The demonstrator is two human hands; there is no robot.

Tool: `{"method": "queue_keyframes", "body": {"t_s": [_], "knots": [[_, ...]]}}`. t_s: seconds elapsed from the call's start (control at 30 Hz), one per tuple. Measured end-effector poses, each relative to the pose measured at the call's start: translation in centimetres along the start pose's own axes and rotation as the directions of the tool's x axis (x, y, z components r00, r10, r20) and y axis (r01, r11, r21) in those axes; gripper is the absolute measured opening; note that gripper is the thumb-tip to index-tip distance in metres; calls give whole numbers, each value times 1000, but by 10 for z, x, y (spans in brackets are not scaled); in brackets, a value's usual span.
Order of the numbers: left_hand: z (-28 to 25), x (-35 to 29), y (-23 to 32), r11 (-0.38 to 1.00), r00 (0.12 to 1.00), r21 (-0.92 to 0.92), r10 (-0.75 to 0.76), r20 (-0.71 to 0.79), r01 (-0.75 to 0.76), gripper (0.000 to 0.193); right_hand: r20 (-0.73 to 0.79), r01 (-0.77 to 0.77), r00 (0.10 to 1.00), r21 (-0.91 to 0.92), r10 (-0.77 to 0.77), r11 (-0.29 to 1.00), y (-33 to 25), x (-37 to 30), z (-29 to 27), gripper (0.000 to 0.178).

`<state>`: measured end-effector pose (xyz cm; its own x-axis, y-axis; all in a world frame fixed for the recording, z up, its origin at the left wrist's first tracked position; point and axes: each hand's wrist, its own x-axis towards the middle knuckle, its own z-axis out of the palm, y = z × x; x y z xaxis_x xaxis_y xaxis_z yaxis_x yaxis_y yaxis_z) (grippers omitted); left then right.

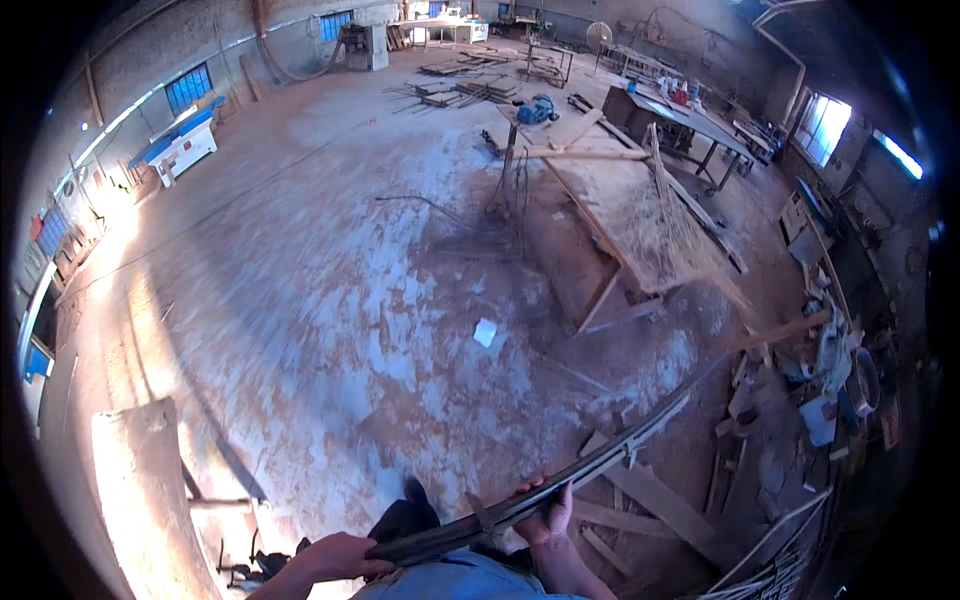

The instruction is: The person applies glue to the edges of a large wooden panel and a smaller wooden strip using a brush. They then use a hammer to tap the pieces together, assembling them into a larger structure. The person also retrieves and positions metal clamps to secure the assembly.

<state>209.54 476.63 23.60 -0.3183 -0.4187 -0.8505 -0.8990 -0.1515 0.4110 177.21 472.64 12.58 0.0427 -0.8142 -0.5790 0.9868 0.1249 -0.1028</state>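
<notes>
1. We are holding one bundle of long, thin, dark metal strips (560,480) across our body with two hands; how many strips are in the bundle we cannot tell.
2. Our left hand (340,555) is closing around the bundle's near end, low in the view, fingers wrapped over the metal.
3. Our right hand (548,515) is clamping the same bundle further along, thumb on top and fingers curling underneath.
4. The bundle is rising from the left hand up to the right, bending slightly, its far end hanging over the dusty concrete floor (330,290).
5. One small white scrap (485,332) is lying on the floor, well apart from the bundle.
6. One long wooden desk (625,215), strewn with sawdust and shavings, is standing ahead to the right.
7. One blue and white woodworking machine (180,145) is sitting near the left wall.
8. Several loose wooden planks (660,505) are lying on the floor just beyond the right hand.
</notes>
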Motion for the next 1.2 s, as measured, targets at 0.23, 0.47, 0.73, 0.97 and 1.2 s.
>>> {"method": "queue_keyframes", "body": {"t_s": [0.23,0.47,0.73,0.97,1.2], "knots": [[-189,79,-70,975,997,-220,-14,-71,-2,59,92,-72,992,-139,85,988,74,196,176,54],[-414,149,-126,984,1000,-178,20,8,-18,59,29,-181,981,-213,192,960,149,381,347,54],[-647,269,-176,932,988,-347,-138,-70,106,53,80,-421,888,-251,453,872,227,651,493,54],[-877,323,-184,850,947,-509,-262,-186,135,51,117,-528,819,-232,562,817,275,846,677,44],[-1055,510,-324,976,884,-197,-174,-435,96,50,38,-407,894,-342,446,847,328,1068,839,45]]}}
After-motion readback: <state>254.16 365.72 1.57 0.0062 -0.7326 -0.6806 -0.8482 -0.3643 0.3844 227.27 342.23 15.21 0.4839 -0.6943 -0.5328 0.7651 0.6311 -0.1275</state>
